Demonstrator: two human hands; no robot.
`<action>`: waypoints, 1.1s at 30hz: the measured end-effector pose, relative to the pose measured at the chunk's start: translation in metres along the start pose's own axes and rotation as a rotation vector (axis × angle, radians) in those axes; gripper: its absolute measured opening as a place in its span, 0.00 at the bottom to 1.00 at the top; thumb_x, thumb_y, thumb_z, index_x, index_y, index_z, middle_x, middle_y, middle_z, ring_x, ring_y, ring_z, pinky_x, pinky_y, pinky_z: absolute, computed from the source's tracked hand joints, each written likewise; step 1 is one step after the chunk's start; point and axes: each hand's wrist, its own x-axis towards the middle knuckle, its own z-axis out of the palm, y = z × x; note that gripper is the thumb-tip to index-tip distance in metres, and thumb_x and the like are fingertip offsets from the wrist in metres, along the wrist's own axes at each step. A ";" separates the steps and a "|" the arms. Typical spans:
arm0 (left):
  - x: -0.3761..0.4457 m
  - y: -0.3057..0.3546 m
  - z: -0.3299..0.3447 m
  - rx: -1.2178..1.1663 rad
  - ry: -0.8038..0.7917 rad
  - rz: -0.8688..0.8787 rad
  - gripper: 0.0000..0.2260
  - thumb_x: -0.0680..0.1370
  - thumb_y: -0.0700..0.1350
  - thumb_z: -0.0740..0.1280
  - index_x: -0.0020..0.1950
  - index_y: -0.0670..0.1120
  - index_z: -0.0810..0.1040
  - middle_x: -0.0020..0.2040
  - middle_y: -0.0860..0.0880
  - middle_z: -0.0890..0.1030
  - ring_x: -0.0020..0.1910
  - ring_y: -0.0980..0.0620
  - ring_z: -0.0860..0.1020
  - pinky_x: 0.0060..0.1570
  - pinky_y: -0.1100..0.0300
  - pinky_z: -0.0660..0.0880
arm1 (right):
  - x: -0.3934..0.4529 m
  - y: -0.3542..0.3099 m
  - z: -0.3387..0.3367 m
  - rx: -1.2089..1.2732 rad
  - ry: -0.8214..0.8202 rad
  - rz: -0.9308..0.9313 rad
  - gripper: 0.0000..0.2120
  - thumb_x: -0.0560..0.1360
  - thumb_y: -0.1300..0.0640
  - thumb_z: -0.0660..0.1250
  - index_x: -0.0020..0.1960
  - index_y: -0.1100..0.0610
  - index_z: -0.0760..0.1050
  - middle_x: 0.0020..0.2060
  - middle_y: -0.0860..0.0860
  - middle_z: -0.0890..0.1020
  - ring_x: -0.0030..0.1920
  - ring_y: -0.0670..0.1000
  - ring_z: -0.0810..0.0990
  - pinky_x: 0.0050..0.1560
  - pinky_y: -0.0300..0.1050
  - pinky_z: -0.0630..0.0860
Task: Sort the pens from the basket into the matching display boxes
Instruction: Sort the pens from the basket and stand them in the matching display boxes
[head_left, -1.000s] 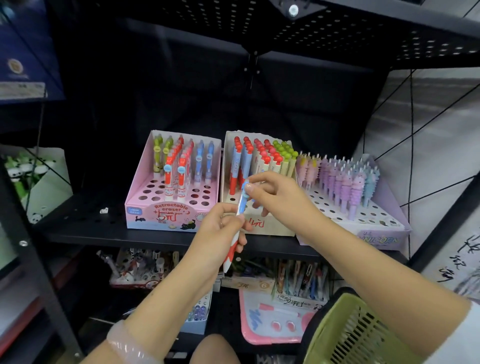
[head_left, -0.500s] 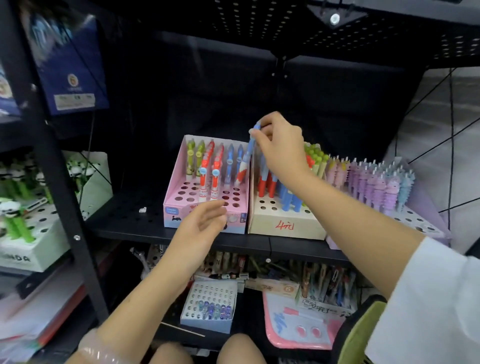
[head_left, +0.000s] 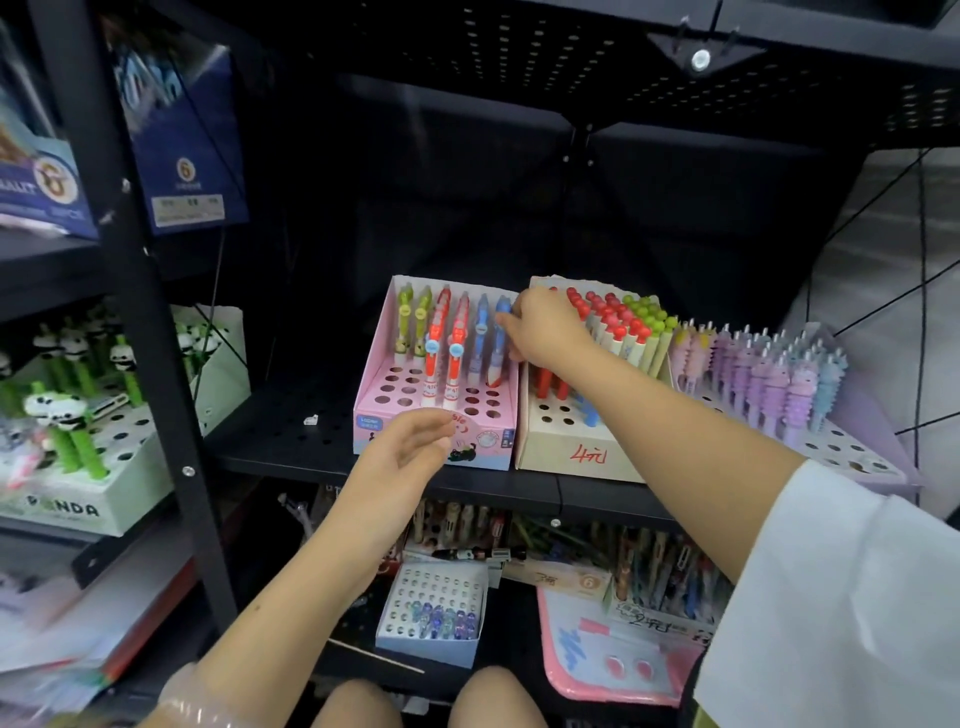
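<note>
On the black shelf stands a pink display box with green, red and blue pens upright in its holes. My right hand reaches over the box's back right corner and pinches a blue pen, which stands in the rightmost column with its red tip down in a hole. My left hand hovers with relaxed fingers in front of the pink box and holds nothing. To the right, a beige box holds red-topped and green-topped pens.
A lilac box of purple unicorn pens stands at the far right. A green panda pen box sits on the left shelf behind a black upright post. The lower shelf holds a small white box and packs of pens.
My right hand has carried the blue pen from my left hand up over the boxes and down into the pink box's right column. My left hand has let go and opened.
</note>
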 end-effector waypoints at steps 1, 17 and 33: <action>-0.001 0.001 0.002 -0.001 -0.009 0.003 0.10 0.79 0.43 0.61 0.56 0.56 0.76 0.56 0.59 0.79 0.56 0.68 0.75 0.62 0.61 0.69 | -0.002 0.000 0.001 -0.005 -0.055 0.014 0.11 0.80 0.57 0.57 0.49 0.64 0.74 0.47 0.60 0.82 0.45 0.56 0.81 0.46 0.47 0.78; -0.034 -0.031 0.143 -0.083 -0.349 -0.040 0.11 0.79 0.38 0.61 0.49 0.54 0.77 0.50 0.55 0.81 0.53 0.58 0.78 0.53 0.64 0.75 | -0.179 0.144 -0.021 0.324 -0.262 0.083 0.07 0.79 0.59 0.59 0.49 0.55 0.76 0.34 0.47 0.81 0.28 0.39 0.78 0.33 0.34 0.77; -0.090 -0.112 0.253 0.460 -0.946 0.059 0.10 0.80 0.49 0.59 0.60 0.56 0.73 0.52 0.66 0.72 0.52 0.69 0.70 0.50 0.74 0.67 | -0.433 0.326 0.116 -0.076 -1.129 0.374 0.38 0.74 0.39 0.64 0.75 0.57 0.55 0.71 0.55 0.59 0.71 0.60 0.58 0.67 0.56 0.63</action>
